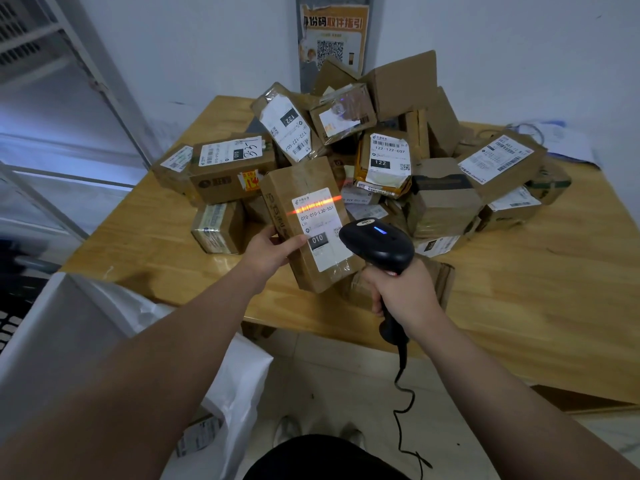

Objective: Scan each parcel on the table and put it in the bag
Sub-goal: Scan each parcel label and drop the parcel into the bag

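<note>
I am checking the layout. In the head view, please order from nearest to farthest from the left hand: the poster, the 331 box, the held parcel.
1. The held parcel, gripped by the left hand.
2. The 331 box, on the table behind, leftward.
3. The poster, on the far wall.

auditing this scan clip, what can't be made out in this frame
Head view only.
Barcode on the held parcel: washed out by the red scan line.
Box behind the scanner and right hand: mostly covered, label unseen.
Bag contents: largely blocked by the left forearm.
Rear boxes: labels turned away.
</note>
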`<state>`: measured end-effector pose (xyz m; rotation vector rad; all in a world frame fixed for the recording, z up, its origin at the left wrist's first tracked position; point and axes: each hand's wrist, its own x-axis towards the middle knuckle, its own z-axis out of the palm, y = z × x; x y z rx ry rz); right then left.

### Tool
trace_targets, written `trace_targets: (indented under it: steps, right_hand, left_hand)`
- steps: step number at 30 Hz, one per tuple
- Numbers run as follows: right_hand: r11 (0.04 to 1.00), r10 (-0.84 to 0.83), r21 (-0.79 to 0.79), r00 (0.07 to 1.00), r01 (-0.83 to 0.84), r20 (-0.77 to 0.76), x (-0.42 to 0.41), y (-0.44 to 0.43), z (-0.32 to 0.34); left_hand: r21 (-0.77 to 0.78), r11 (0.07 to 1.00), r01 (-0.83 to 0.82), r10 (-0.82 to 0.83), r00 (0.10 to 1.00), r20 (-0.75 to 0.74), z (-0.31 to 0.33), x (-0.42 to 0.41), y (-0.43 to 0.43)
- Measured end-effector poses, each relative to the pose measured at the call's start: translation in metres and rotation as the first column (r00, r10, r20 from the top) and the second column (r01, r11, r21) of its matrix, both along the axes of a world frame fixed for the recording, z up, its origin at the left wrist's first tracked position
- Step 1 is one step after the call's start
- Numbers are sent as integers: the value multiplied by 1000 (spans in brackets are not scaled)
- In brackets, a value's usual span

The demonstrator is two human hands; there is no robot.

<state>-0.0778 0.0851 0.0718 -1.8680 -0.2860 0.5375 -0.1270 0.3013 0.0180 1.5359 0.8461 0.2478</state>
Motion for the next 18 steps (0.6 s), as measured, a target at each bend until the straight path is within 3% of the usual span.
trace_targets:
  steps: [11, 18]
  right_hand:
    - [991, 96, 95, 994, -90, -55, -12, 16, -2]
    - [977, 177, 145, 976, -159, -127, -57, 70, -20]
  left_hand:
    - [23, 998, -57, 55, 996, 63, 2, -33, 1]
    - [160, 974, -159, 149, 986, 68, 3, -114, 40]
